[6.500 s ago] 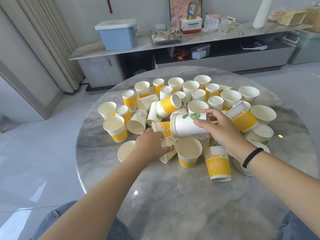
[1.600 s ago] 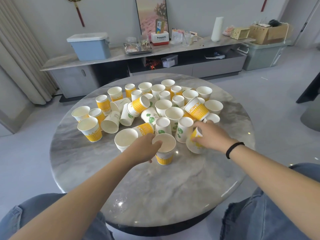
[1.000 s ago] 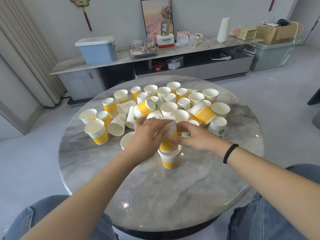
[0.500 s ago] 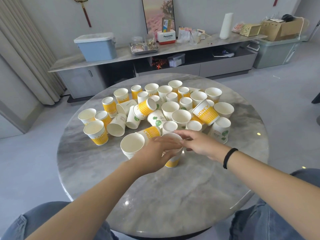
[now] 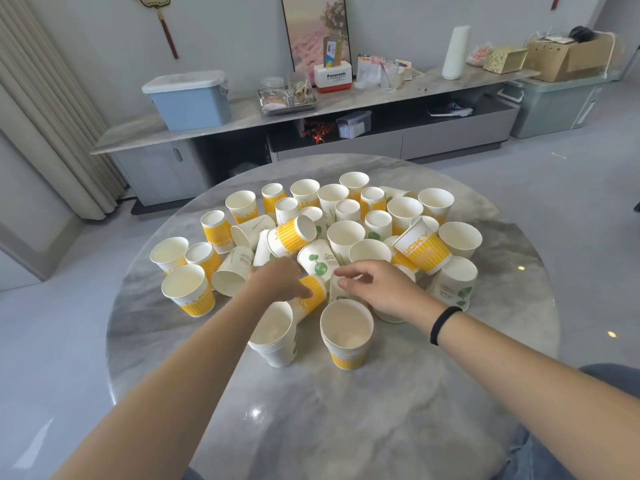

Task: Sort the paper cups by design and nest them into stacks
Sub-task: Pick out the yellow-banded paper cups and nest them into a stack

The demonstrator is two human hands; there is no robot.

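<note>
Many paper cups of two designs, yellow-striped "LUCKY" [image 5: 423,251] and white with green leaves [image 5: 319,259], crowd the far half of a round marble table [image 5: 346,427]. Two nested stacks stand nearest me: a white leaf stack [image 5: 277,339] on the left and a yellow-striped stack [image 5: 347,341] on the right. My left hand [image 5: 277,277] grips a yellow-striped cup [image 5: 313,295] lying on its side just behind the stacks. My right hand [image 5: 384,289] curls its thumb and fingers around a small white cup [image 5: 336,289] beside it.
Loose cups stand upright, upside down or lie tipped over behind my hands. A low cabinet [image 5: 311,109] with a blue bin [image 5: 188,98] and boxes runs along the far wall. My knees show below the table's near edge.
Both hands let go of the yellow stack and reached a little farther into the pile. My left hand took the tipped yellow cup; my right closed on a white cup.
</note>
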